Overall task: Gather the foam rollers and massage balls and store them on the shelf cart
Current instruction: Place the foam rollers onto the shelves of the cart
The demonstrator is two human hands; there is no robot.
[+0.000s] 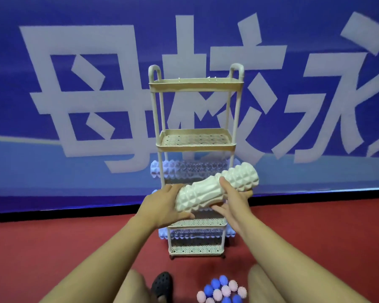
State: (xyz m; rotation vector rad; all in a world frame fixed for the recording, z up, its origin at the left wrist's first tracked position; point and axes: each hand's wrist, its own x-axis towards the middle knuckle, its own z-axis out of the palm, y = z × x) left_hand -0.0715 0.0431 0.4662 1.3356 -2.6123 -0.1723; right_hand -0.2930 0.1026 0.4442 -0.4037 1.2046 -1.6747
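Viewpoint: head camera looking forward and down, both bare forearms reaching from the 6 o'clock edge toward the centre
Cream foam roller (217, 189): knobbly cylinder held in the air in front of the cart, tilted, its lower end at 8 o'clock and its upper end at 2 o'clock
Left hand (162, 206): cups the roller's lower end; fingers (173, 189) curl over the top at 11 o'clock of that end, thumb (185, 215) runs beneath at 5 o'clock, so the end sits between them
Right hand (234, 204): grips the roller near its middle; thumb (225, 182) lies on top at 12 o'clock, fingers (219, 209) spread underneath at 7 o'clock, the foam resting between thumb and fingers
Shelf cart (196, 84): beige, tall and narrow, perforated trays, two loop handles on top, standing at the centre against the banner
Upper lilac roller (188, 169): lies across a middle tray, at 12 o'clock of the held roller, its ends sticking out past the posts
Lower lilac roller (195, 234): lies across the bottom tray, at 6 o'clock of the hands
Massage balls (222, 289): a cluster of spiky blue and pink balls on the floor at 6 o'clock of the cart, between the person's legs
Black clog (162, 283): at 9 o'clock of the balls
Floor (53, 248): red
Banner (74, 106): blue with large white characters, filling the background
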